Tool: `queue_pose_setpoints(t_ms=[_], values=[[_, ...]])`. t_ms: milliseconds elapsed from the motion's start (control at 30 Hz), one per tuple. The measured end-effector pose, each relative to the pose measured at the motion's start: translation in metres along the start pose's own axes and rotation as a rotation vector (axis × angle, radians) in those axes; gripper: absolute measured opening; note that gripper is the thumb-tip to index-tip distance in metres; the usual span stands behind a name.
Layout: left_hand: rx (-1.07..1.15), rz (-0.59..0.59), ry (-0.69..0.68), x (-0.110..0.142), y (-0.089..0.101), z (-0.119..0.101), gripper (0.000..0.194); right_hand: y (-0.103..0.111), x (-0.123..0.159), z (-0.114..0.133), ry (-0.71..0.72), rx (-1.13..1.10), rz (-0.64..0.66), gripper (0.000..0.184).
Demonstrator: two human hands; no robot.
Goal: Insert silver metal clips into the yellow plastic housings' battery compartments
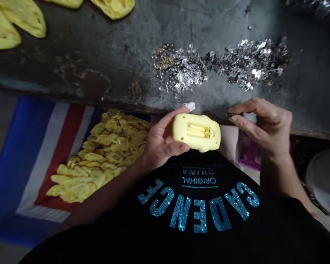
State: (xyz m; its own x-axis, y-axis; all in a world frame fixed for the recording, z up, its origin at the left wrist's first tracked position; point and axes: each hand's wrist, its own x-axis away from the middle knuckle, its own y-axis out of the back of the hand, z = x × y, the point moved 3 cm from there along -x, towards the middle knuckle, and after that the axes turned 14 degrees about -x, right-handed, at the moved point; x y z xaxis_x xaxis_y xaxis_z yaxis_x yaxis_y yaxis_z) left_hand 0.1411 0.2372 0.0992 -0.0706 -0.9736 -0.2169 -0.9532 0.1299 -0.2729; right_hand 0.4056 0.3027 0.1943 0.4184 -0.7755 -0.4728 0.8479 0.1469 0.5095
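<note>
My left hand (165, 141) is closed round one end of a yellow plastic housing (178, 128), held up just in front of the table edge. An oblong battery compartment (198, 130) faces me, with brassy contact metal at its right end. Fingertips of my right hand (264, 124) pinch a small dark metal piece (230, 114), apart from the housing and to its right. It looks like the contact plates in the pile, though its exact shape is too small to tell. A white wrap (189, 106) shows at a left fingertip.
Shiny metal contact plates lie in a left pile (181, 68) and a right pile (253, 62) on the dark metal table (121, 55). Yellow shells (24, 18) lie at the far left. Below, a striped bag (51, 146) holds many yellow parts (107, 146).
</note>
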Motion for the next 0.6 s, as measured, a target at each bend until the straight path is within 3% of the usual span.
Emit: queue_pose_setpoints(t_ms=[200,333,600], values=[[-0.045,0.139,-0.196,0.006,-0.003,-0.005,0.089,-0.01,0.007,0.048,0.079,-0.08,0.165,0.017],[-0.132,0.137,-0.276,0.014,-0.004,-0.009,0.094,-0.015,0.01,0.06,0.214,0.008,0.174,0.014],[-0.214,0.156,-0.461,0.023,-0.01,-0.013,0.107,-0.02,0.018,0.076,0.278,0.151,0.178,0.015]])
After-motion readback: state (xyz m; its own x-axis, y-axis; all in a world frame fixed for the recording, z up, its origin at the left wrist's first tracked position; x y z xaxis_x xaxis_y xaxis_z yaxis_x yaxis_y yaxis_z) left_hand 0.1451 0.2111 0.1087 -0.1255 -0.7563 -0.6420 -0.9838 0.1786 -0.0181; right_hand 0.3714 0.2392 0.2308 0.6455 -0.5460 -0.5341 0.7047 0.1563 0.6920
